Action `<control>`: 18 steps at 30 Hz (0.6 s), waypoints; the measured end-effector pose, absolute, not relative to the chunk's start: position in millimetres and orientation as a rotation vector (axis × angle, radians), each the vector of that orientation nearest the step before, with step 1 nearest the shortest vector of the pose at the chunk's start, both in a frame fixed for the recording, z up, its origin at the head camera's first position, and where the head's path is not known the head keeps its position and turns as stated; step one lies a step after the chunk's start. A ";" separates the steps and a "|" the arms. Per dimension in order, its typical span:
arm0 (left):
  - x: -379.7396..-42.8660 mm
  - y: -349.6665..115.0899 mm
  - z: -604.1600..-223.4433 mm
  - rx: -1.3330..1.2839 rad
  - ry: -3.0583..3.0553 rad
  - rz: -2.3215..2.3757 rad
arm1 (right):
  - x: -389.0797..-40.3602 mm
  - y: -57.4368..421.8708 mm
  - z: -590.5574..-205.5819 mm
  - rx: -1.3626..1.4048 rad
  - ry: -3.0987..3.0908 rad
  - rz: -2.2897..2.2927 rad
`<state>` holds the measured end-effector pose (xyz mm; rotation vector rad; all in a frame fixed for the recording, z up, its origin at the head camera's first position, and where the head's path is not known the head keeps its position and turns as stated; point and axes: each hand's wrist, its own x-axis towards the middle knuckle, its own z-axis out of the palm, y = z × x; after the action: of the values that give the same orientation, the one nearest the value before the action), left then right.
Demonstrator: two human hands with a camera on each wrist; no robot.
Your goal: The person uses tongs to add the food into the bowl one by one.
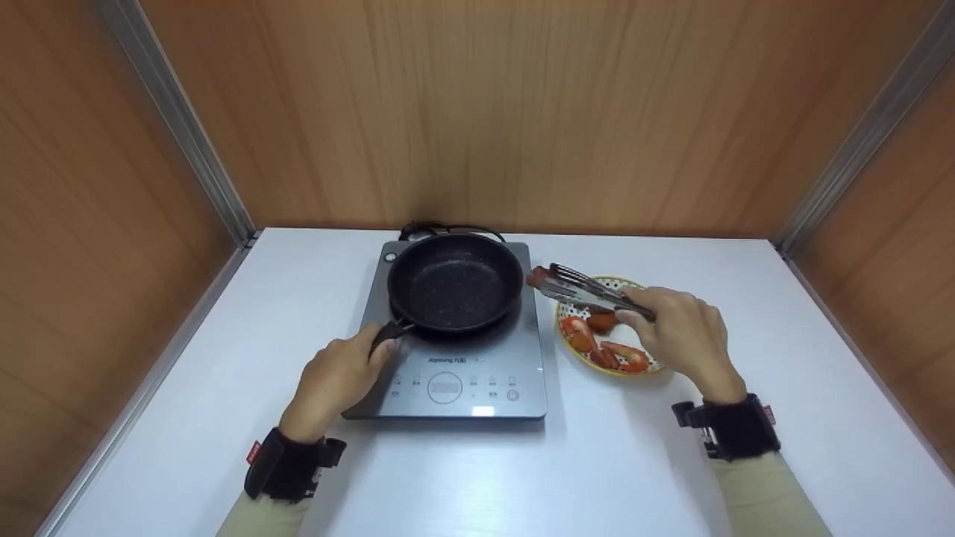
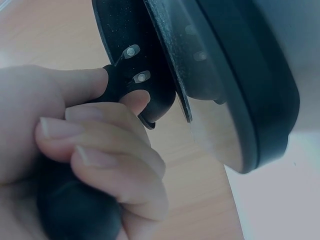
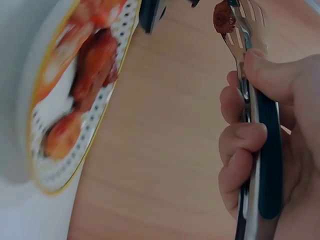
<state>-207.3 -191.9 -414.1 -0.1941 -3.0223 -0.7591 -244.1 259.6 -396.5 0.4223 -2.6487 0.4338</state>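
Observation:
My left hand (image 1: 336, 385) grips the black handle (image 2: 80, 210) of a dark frying pan (image 1: 456, 283), which sits on an induction cooktop with nothing visible inside it. In the right wrist view, my right hand (image 3: 280, 120) is wrapped around metal tongs (image 3: 260, 165) with dark grips. A reddish-brown piece of food (image 3: 224, 18) is pinched at the tongs' tips, just right of the pan's rim in the head view. Under the tongs lies a yellow-rimmed, dotted plate (image 1: 570, 352) bearing shrimp (image 1: 627, 356) and other browned pieces (image 1: 601, 322).
The grey induction cooktop (image 1: 485, 403) has its touch controls toward me. A black cord (image 1: 477, 227) lies behind it. Wooden panels (image 1: 522, 112) enclose the white table (image 1: 619, 462) at the back and both sides.

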 end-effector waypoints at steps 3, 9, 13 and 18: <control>-206.9 -192.1 -414.0 -0.204 -3.024 -0.756 | -257.0 237.3 -388.3 0.470 -2.644 0.408; -206.0 -192.3 -412.1 -0.208 -3.024 -0.752 | -284.9 192.2 -379.8 0.528 -2.649 0.319; -204.5 -193.7 -410.1 -0.198 -3.023 -0.753 | -302.2 165.9 -378.5 0.536 -2.687 0.288; -204.7 -192.3 -410.5 -0.199 -3.020 -0.749 | -318.6 144.2 -378.6 0.522 -2.760 0.250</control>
<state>-204.7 -192.3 -410.5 -0.1991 -3.0202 -0.7489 -318.6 144.2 -378.6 0.5217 -2.7601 0.2505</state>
